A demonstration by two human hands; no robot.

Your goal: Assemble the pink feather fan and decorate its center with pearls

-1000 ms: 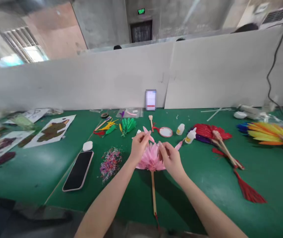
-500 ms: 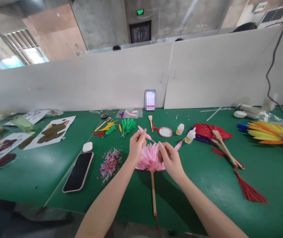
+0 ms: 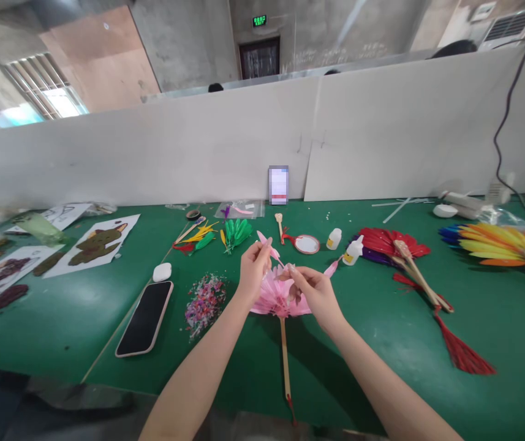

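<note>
Between the thumb and fingers of my left hand (image 3: 253, 269) is a pink feather (image 3: 269, 245), its thin end slanting down to the right. My right hand (image 3: 315, 291) is closed in a pinch at that thin end; the exact contact is too small to see. Below both hands a pink feather fan (image 3: 269, 297) lies on the green table, with its wooden handle (image 3: 285, 361) pointing toward me and a red tassel at the end. My right hand hides part of the fan. Another loose pink feather (image 3: 331, 268) lies just past my right hand.
Two glue bottles (image 3: 353, 251) and a small round mirror (image 3: 307, 244) stand or lie beyond my hands. To the left are a heap of colourful bits (image 3: 206, 304), a phone (image 3: 145, 318) and green feathers (image 3: 237, 234). A red feather fan (image 3: 393, 245) lies right.
My right hand has moved slightly left, its fingertips closer to my left hand and the feather's thin end. My left hand has stayed almost still with the feather.
</note>
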